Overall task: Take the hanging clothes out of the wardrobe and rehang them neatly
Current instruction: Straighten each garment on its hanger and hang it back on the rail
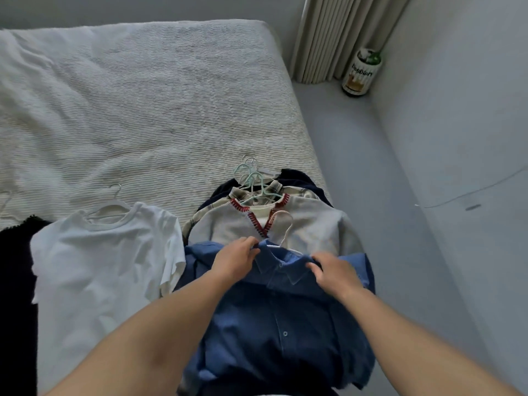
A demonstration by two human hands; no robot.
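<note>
A blue button-up shirt [281,318] lies on top of a pile of clothes at the bed's near right corner, with a white hanger [286,228] sticking out of its collar. My left hand [237,258] pinches the left side of the collar. My right hand [333,271] grips the shirt's right shoulder, fingers curled into the cloth. Under the shirt lies a grey sweater with a red-trimmed V-neck [303,225], then a plaid garment and a dark one, with several pale green hangers [254,181] bunched at their necks.
A white T-shirt on a white hanger [105,252] lies flat to the left, next to a black garment [15,295]. The bed's white textured cover [143,110] stretches behind. A bottle [361,72] stands on the floor by a curtain, right of the bed.
</note>
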